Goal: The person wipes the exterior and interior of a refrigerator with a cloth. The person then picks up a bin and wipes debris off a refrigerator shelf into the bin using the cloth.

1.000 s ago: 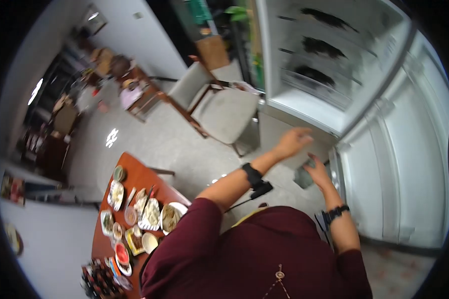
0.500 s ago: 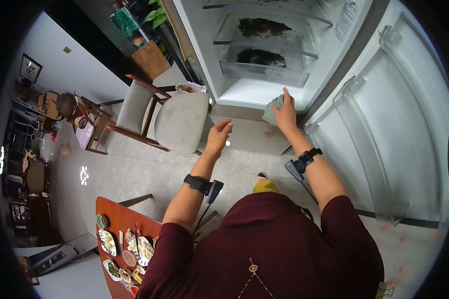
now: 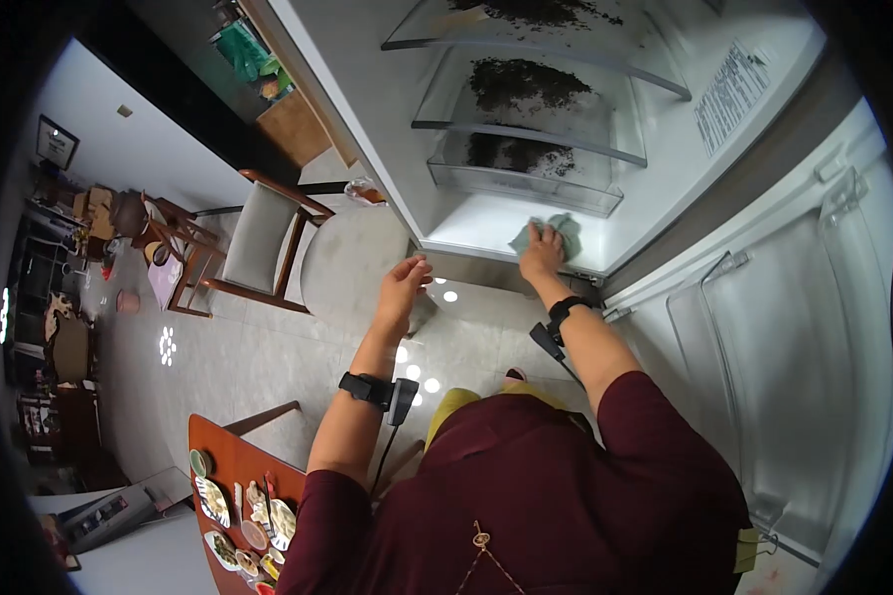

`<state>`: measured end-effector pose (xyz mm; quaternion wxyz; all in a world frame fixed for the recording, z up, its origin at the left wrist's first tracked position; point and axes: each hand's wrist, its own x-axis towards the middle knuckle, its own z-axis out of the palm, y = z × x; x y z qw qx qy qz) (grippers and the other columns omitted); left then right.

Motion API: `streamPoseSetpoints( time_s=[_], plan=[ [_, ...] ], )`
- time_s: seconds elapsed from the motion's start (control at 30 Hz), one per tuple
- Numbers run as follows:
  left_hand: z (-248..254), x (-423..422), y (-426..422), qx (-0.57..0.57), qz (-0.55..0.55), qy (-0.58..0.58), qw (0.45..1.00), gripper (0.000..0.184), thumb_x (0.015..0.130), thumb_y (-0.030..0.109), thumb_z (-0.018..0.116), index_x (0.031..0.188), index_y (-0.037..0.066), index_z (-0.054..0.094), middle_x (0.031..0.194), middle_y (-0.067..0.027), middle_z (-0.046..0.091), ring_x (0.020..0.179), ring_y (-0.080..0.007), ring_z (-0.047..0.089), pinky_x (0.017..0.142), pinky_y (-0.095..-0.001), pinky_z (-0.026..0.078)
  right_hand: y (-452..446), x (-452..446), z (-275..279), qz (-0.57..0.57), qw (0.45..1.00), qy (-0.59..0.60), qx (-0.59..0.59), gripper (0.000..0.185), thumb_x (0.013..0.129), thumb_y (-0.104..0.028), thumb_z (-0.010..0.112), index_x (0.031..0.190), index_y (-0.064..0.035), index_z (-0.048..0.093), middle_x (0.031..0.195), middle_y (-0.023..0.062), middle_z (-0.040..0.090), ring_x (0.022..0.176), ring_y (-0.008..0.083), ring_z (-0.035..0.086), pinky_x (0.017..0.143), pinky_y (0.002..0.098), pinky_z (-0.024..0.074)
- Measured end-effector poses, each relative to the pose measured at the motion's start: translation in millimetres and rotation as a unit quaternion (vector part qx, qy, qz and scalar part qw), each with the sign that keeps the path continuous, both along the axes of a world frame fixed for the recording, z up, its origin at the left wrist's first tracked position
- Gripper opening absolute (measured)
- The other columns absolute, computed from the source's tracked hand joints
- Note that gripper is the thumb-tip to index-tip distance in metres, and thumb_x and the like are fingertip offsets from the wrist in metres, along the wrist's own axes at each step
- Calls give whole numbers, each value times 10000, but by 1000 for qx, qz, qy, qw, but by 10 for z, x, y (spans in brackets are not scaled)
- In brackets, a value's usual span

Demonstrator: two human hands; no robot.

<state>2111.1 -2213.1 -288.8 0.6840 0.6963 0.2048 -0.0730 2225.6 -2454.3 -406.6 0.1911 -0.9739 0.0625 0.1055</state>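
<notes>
My right hand (image 3: 541, 254) presses a pale green cloth (image 3: 566, 236) against the white floor of the open fridge (image 3: 456, 230), near its front edge. The fingers lie over the cloth and cover part of it. My left hand (image 3: 403, 290) hangs in the air outside the fridge, beside the seat of a chair. Its fingers are loosely bent, and I see nothing in them. Above the cloth, dark crumbly dirt (image 3: 526, 83) lies in heaps on the glass shelves (image 3: 605, 149). A clear front panel (image 3: 526, 188) runs across below the lowest heap.
The fridge door (image 3: 804, 327) stands open on the right, with clear door bins (image 3: 709, 337). A grey cushioned chair (image 3: 352, 268) is close on the left. Behind me at lower left, a wooden table (image 3: 203, 431) carries several dishes of food.
My right hand has moved with the cloth from in front of the fridge onto its floor. My left hand has shifted slightly left and down. The view has come closer to the fridge.
</notes>
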Motion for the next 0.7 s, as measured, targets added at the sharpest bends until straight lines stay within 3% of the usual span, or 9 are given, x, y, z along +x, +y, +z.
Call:
streamPoseSetpoints(
  time_s=[0.03,0.1,0.13,0.2,0.4,0.53,0.7],
  plan=[
    [52,59,-46,-13,-7,-4,1000,377,922,293,531,1190,28,554,1069,-89,635,956,-185,601,835,-311,446,52,50,23,-2,1000,0,-2,634,841,-53,497,1420,-217,297,1494,131,179,1361,373,168,1082,488,227],
    [154,268,-114,-21,-36,-24,999,386,925,291,527,1200,21,538,1080,-89,631,964,-189,599,840,-309,445,160,158,54,142,990,-2,-2,676,815,-76,555,1407,-302,321,1486,32,227,1362,304,211,1068,459,275],
    [210,369,-137,-27,-64,-42,997,396,927,289,522,1211,13,522,1090,-90,626,973,-193,598,845,-307,443,213,193,45,140,990,-2,0,676,815,-76,555,1407,-302,321,1486,32,227,1362,304,211,1068,459,275],
    [366,560,-213,-67,-67,-49,994,415,927,289,522,1239,16,490,1094,-90,621,983,-197,595,853,-307,443,359,215,32,254,967,5,-28,633,815,-47,521,1377,-298,372,1485,45,238,1358,308,224,1074,467,264],
    [602,1391,-319,-256,-93,-76,959,506,913,289,546,1305,22,369,1131,-114,581,992,-215,588,872,-322,444,76,11,46,218,969,-107,39,463,835,-39,488,1264,-212,495,1390,96,380,1306,320,315,1034,447,331],
    [667,1781,-461,-349,-60,-58,934,368,914,277,552,1179,46,445,1125,-148,587,1020,-249,587,885,-336,484,-386,-80,-1,85,992,-98,-9,584,779,42,509,1304,-207,445,1377,119,370,1280,334,343,1004,422,382],
    [530,2277,-654,-430,-52,-60,899,249,908,218,559,1064,45,471,1148,-172,572,1040,-292,590,812,-339,541,-675,-178,178,34,998,-25,-40,645,776,8,554,1352,-224,383,1415,126,328,1288,340,336,1007,415,386]
  ],
)
